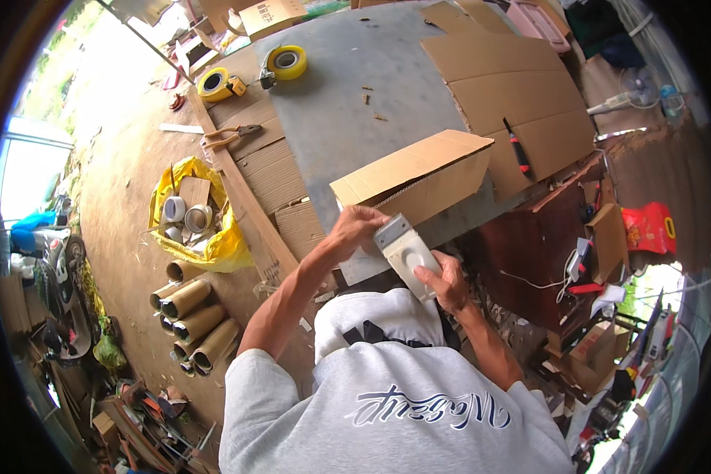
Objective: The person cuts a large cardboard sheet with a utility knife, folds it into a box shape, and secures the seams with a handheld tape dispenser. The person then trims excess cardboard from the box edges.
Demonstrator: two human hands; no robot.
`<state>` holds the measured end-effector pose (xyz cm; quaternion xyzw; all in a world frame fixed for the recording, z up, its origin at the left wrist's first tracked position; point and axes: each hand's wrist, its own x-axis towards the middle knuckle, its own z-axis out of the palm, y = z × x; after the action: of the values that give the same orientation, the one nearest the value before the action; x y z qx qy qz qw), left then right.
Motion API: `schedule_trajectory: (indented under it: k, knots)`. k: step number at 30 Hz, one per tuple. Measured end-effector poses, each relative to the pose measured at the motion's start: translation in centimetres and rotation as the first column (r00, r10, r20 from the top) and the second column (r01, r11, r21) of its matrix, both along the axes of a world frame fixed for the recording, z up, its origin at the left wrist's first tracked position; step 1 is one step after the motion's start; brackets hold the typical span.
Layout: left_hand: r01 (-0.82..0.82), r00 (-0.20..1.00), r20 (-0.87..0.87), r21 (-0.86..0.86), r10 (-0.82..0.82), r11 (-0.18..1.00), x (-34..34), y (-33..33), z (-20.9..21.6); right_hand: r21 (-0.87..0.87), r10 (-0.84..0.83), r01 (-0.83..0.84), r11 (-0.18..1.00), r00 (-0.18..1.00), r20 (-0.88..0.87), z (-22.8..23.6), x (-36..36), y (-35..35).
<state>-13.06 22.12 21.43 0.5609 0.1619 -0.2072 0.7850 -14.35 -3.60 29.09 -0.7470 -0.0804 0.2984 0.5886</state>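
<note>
My right hand (449, 282) grips a white oblong device (407, 253) with a grey metal end, held over my lap. My left hand (355, 229) reaches to the near edge of a folded cardboard piece (415, 174) lying at the front of the grey table top (355, 103), its fingers on the cardboard next to the device's metal end.
Flat cardboard sheets (521, 95) with a red-handled screwdriver (518, 147) lie at the right. Yellow tape rolls (287, 62) and pliers (231, 136) sit at the far left. A yellow bag (213, 245) and several cardboard tubes (193, 324) rest on the dirt floor.
</note>
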Motion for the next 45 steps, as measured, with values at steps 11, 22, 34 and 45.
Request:
schedule_trajectory:
  k: [11, 22, 34, 45]
  knots:
    - [-0.237, 0.91, 0.409, 0.654, -0.072, 0.718, 8.9, 4.6, 1.7, 0.055, -0.131, 0.145, 0.988, 0.969, -0.208, -1.2, 1.5, 2.2]
    - [-0.168, 0.887, 0.325, 0.889, -0.329, 0.425, 8.1, 2.4, -3.4, -0.074, -0.094, 0.08, 0.994, 0.971, -0.22, -3.8, 3.2, 1.2]
    - [0.015, 0.673, 0.373, 0.857, -0.639, 0.516, 2.6, 2.7, -0.1, -0.067, -0.09, 0.076, 0.995, 0.967, -0.237, -4.4, 4.2, 1.4]
    - [-0.066, 0.736, 0.343, 0.894, -0.583, 0.443, 2.9, 1.7, -2.3, -0.239, -0.191, 0.188, 0.953, 0.982, 0.01, -2.0, -0.5, 1.4]
